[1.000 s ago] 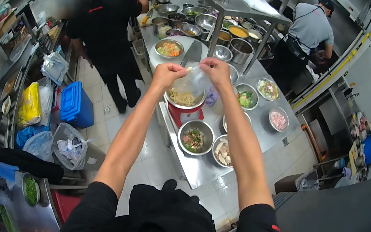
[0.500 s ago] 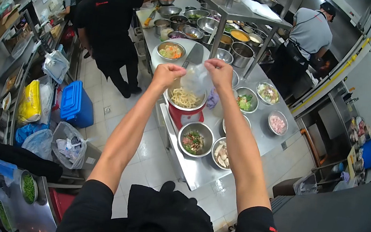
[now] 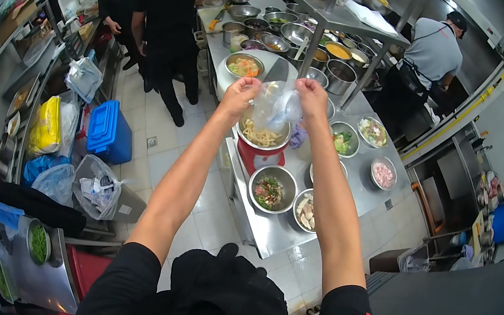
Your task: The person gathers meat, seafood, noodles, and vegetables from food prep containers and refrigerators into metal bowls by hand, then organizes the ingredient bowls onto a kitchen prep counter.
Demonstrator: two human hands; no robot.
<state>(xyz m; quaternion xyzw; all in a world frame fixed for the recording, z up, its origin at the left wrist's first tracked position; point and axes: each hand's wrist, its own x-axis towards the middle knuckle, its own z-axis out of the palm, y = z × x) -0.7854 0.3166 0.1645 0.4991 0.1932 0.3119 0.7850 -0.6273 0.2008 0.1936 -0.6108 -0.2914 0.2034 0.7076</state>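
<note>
My left hand [image 3: 240, 96] and my right hand [image 3: 312, 98] each pinch an edge of a clear plastic bag [image 3: 275, 108], which hangs between them. Behind and under the bag, a metal bowl of thick noodles [image 3: 260, 136] rests on a red kitchen scale [image 3: 257, 157]; the bag hides part of the bowl. Closer to me is a steel bowl of chopped greens and meat [image 3: 271, 190]. To its right, a bowl of pale slices [image 3: 305, 213] is partly covered by my right forearm. Beyond my hands a broad knife [image 3: 277, 71] lies near a bowl of shredded vegetables [image 3: 243, 66].
More bowls stand to the right, one with pink meat [image 3: 383, 174] and one with green leaves [image 3: 342, 142]. A shelf post [image 3: 327, 20] rises beyond my right hand. Several people work nearby. A blue bin [image 3: 110, 131] and a lined trash bin [image 3: 129, 205] are left.
The bag shows wider and fuller between my hands, which stay pinched on it. My view has shifted slightly. At the upper left, a person in an apron has come closer.
</note>
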